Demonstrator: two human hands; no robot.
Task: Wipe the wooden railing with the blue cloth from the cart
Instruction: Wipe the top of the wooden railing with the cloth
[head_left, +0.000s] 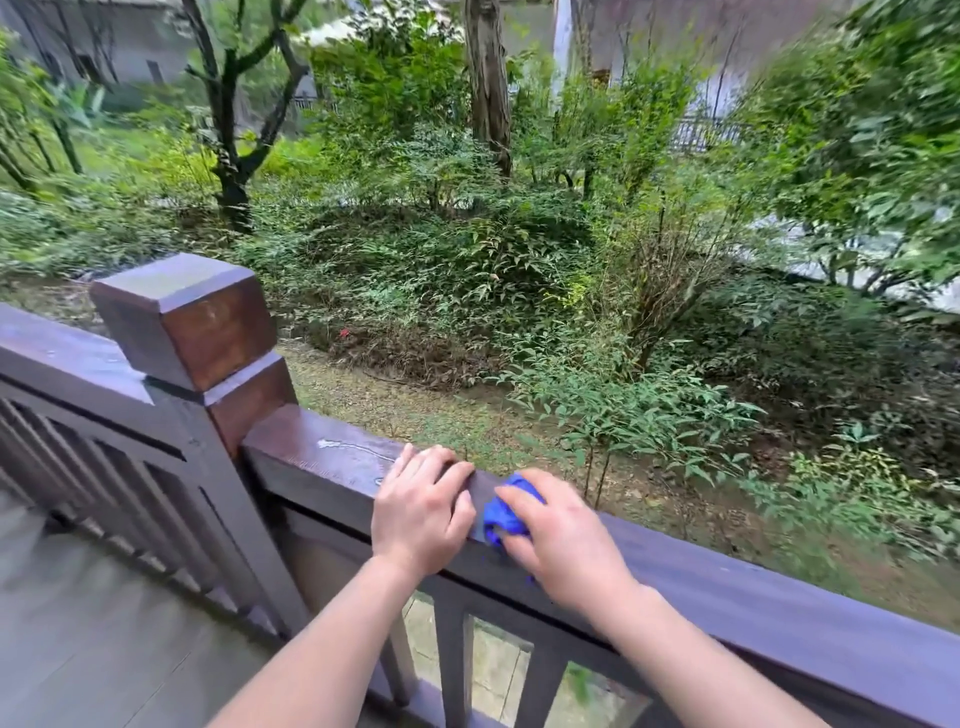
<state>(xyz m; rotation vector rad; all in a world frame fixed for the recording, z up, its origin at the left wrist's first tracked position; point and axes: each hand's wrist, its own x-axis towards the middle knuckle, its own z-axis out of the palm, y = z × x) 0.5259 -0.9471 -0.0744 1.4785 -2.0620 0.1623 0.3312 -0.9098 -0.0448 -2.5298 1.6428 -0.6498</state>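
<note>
The dark wooden railing (737, 587) runs from a square post at the left down to the lower right corner. My right hand (563, 540) presses a bunched blue cloth (506, 512) onto the top of the rail, with most of the cloth hidden under the palm. My left hand (423, 506) lies flat on the rail just left of the cloth, fingers together over the far edge, holding nothing. A wet streak (345, 447) shines on the rail left of my left hand.
The square post (189, 322) stands up at the left, with another railing section (62, 364) beyond it. Grey deck boards (104, 623) lie at the lower left. Beyond the rail are bushes, trees and a dirt path. The cart is out of view.
</note>
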